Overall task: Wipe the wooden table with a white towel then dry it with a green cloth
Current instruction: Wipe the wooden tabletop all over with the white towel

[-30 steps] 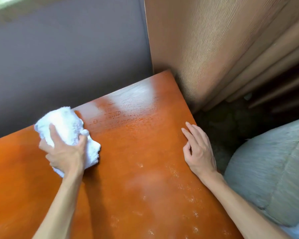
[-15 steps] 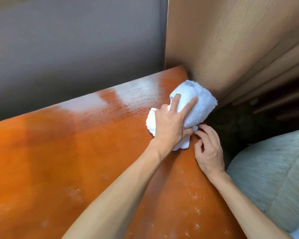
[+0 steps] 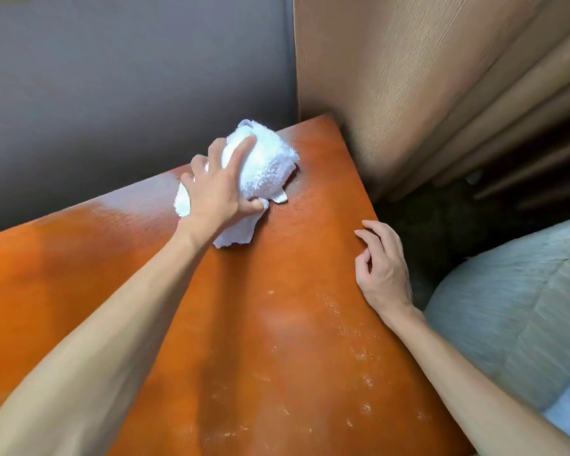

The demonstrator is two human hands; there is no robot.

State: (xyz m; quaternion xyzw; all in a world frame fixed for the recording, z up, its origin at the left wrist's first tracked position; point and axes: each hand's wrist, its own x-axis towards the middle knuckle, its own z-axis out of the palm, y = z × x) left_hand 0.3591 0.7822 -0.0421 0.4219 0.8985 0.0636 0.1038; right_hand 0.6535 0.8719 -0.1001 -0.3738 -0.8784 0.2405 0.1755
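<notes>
Nearest on the wooden table (image 3: 277,340): pale specks and a dull, smeared film along the near right part of the top, judged still unwiped. Further in along the table's right edge, right hand (image 3: 380,268) resting there, fingers loosely curled, holding nothing, wrist hanging just off the edge. Beyond it, toward the table's far edge and a little short of the far right corner, left hand (image 3: 221,189) spread over the bunched white towel (image 3: 264,166), fingers splayed across the top, thumb hooked under the near fold, pressing it down onto the wood. Well apart from the right hand, with bare table between.

Judged soft, light and limp, probably damp; no fragility to mind. Likely to unroll or drag a loose flap if pinched by one corner, as the flap trailing toward the near side suggests. Best taken as a wad from above, palm flat, thumb tucked beneath to keep the bundle together. Lacquered top judged slick, so little resistance to sliding.

Off the table's right side, a grey-green cushion (image 3: 514,307); beyond the far corner, a wood-grain panel (image 3: 408,77). No green cloth in view.
</notes>
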